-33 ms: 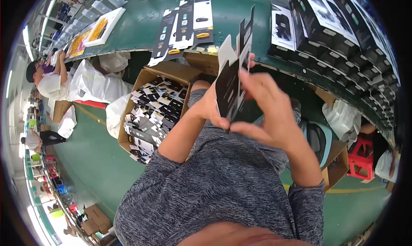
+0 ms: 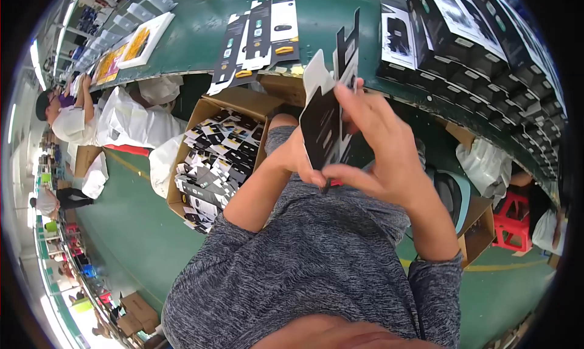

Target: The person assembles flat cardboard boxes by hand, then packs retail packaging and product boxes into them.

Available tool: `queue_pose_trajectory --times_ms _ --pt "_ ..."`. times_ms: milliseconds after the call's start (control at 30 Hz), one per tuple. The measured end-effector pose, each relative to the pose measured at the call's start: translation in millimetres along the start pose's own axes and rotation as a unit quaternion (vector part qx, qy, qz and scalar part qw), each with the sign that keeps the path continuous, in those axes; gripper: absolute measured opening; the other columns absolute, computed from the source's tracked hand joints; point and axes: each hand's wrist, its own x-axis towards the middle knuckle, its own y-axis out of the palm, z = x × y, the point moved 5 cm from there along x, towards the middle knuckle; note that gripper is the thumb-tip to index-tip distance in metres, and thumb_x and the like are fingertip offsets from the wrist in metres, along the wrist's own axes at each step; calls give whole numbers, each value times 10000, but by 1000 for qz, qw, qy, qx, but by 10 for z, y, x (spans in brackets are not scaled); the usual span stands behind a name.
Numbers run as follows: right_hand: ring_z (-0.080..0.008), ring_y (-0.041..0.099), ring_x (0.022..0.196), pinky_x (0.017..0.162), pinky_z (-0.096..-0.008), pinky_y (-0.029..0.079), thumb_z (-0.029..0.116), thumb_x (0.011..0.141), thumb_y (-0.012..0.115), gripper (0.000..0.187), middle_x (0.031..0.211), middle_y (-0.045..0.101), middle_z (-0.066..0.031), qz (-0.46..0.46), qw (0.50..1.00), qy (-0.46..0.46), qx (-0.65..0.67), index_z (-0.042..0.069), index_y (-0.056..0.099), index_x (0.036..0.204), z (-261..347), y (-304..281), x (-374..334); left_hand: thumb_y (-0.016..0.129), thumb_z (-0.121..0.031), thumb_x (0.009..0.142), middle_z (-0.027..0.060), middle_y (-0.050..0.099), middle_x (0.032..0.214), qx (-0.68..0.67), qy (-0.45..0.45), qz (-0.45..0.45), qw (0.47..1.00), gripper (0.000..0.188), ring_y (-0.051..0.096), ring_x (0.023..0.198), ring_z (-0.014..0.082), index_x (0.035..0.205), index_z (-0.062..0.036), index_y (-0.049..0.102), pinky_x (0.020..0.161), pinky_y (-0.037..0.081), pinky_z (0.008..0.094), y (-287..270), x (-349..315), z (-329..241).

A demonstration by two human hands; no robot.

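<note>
In front of my lap a black and white folding carton point(image 2: 320, 127) is held up, partly unfolded. Its panels stand apart and its end flaps point toward the bench. My left hand point(image 2: 298, 157) grips the carton's left side near the bottom, its fingers mostly hidden behind the card. My right hand point(image 2: 389, 151) spans the right side, with the fingers at the upper panel edge and the thumb by the lower corner. Flat cartons point(image 2: 258, 35) of the same colours lie overlapping on the green bench point(image 2: 331, 14), some jutting over its edge.
Finished black boxes point(image 2: 468, 51) are stacked at the bench's right. A cardboard box point(image 2: 196, 115) full of flat cartons stands left of my knees. A red stool point(image 2: 513, 224) and white bags point(image 2: 486, 166) are at the right. Another person point(image 2: 70, 121) works at far left.
The carton's left panel has swung slightly left, and the gap between its panels looks a little wider. My right hand has shifted slightly with it.
</note>
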Motion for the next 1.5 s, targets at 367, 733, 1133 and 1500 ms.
queue_pose_trajectory --times_ms 367,733,1133,1500 --pt "-163 604 669 594 -289 473 302 613 952 792 779 600 -47 -84 976 28 -197 59 587 1272 -19 -363 77 1007 -65 464 78 689 1107 223 9 -252 942 877 663 1030 162 1225 11 577 898 557 338 -372 -145 -257" --pt "-237 475 1311 1116 -378 372 147 680 910 1170 1449 426 -128 -73 893 264 358 25 147 1559 -475 105 -410 906 -115 667 136 340 1545 147 30 -36 988 1337 415 1392 254 1615 -79 -36 1145 342 390 42 169 -320" --pt "-225 582 1195 1007 -370 471 165 633 894 1160 1360 546 -132 -40 942 179 280 67 229 1578 -434 -251 -216 888 -140 717 149 359 1443 318 88 -8 944 827 421 1359 276 1411 -93 442 1047 464 419 120 299 -504" --pt "-341 548 1219 1037 -445 429 145 677 849 586 1273 532 -185 -28 988 -30 150 45 587 1192 -239 -397 -42 896 -113 693 140 459 1316 336 155 20 929 716 478 1324 283 1292 -43 511 1070 451 414 164 242 -677"
